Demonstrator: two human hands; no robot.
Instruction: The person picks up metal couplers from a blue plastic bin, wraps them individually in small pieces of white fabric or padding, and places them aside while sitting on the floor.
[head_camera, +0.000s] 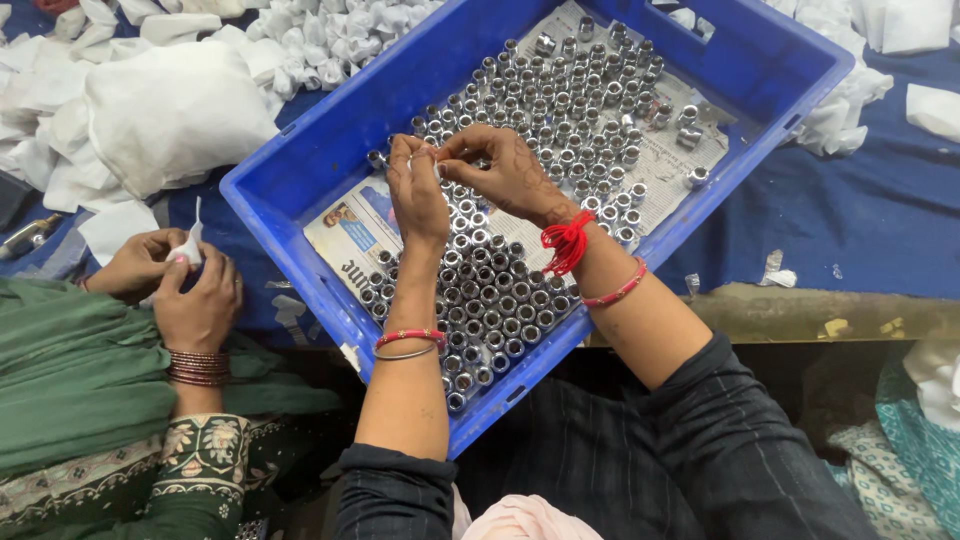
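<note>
Nearest me, my two forearms, in dark rolled sleeves with red and silver bangles, reached out over the near wall of the blue plastic crate (290, 190). My left hand (415, 195) and right hand (505, 172) met above the middle of the crate, fingertips pinched narrow together around something very small; I judged it one of the short shiny metal sleeves (560, 110), though the piece itself was mostly hidden between the fingers. The rest of the sleeves stood upright in close rows on a sheet of newspaper (350, 235) lining the crate floor, one patch near me and a larger one at the far end. To do this well, I thought it best to keep both hands high above the rows and work by fingertips only, so that no standing piece got knocked over. The crate walls fenced the work on every side; the freest room was the bare strip of newspaper to the left of my hands. To my left, apart from me, another person's hands (185, 285) held a small white wrapped piece. Beyond, white paper packets (170, 110) were heaped on the blue-covered surface (860, 210).
</note>
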